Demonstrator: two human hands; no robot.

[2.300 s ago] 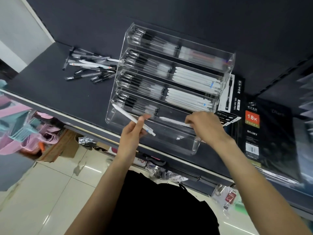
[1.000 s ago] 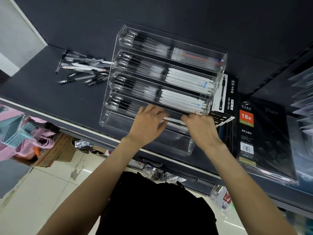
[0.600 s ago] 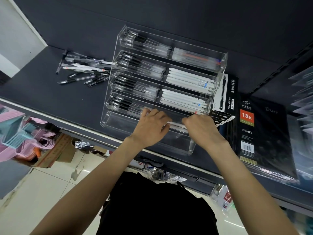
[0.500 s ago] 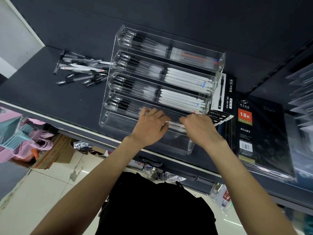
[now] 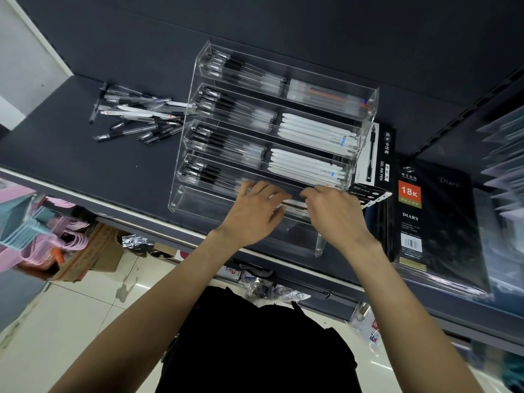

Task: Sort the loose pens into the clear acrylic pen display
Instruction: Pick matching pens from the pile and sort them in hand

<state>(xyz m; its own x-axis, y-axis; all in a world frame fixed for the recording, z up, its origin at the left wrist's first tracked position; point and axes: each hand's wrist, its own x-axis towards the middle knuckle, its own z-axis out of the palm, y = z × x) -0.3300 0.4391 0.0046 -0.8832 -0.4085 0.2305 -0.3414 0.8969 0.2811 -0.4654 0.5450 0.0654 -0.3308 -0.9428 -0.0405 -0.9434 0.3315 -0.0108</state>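
One white pen (image 5: 286,200) lying crosswise

Bare shelf (image 5: 71,163) left of display (image 5: 365,109)

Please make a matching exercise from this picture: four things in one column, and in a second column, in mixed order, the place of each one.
Things:
1. loose pens
2. diary
3. gel ink pen box
4. hands: left hand, right hand

Places:
A. between the clear acrylic pen display and the diary
B. at the fourth tier from the top of the display, right compartment
C. on the shelf, left of the display
D. far right, beside the pen box

Pairs: 1-C, 2-D, 3-A, 4-B
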